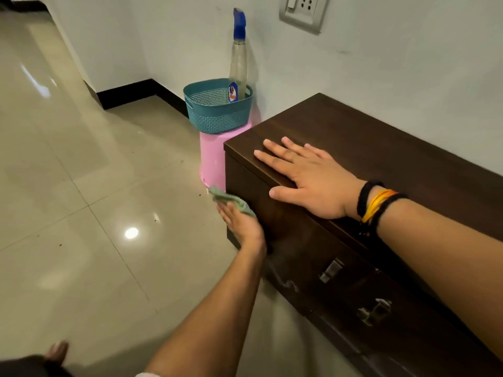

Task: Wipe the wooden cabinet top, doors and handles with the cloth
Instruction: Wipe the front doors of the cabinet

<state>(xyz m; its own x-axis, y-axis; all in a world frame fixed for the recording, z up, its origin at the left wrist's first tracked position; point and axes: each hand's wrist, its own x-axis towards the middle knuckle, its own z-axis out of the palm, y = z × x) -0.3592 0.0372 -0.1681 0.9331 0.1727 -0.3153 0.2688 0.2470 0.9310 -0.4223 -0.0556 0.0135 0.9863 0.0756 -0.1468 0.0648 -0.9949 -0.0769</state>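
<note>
- Against the cabinet's front, near its far corner, the left hand (241, 223) pressed a crumpled pale-green cloth (231, 201) with fingers closed around it.
- Right hand (304, 176) lay flat, fingers spread, gripping nothing, on the dark wooden cabinet top (381, 137).
- Judged: cloth soft, light, best bunched in the palm; metal door handles (330, 270) unwiped, rigid.

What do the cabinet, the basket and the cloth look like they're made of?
Cabinet: dark brown wood or wood-look laminate with a smooth, low-sheen finish; faint grain lines show on top. Basket: teal moulded plastic, going by its even perforations and rigid rim. Cloth: soft pale green fabric, possibly microfibre, bunched in folds under the left hand.
</note>
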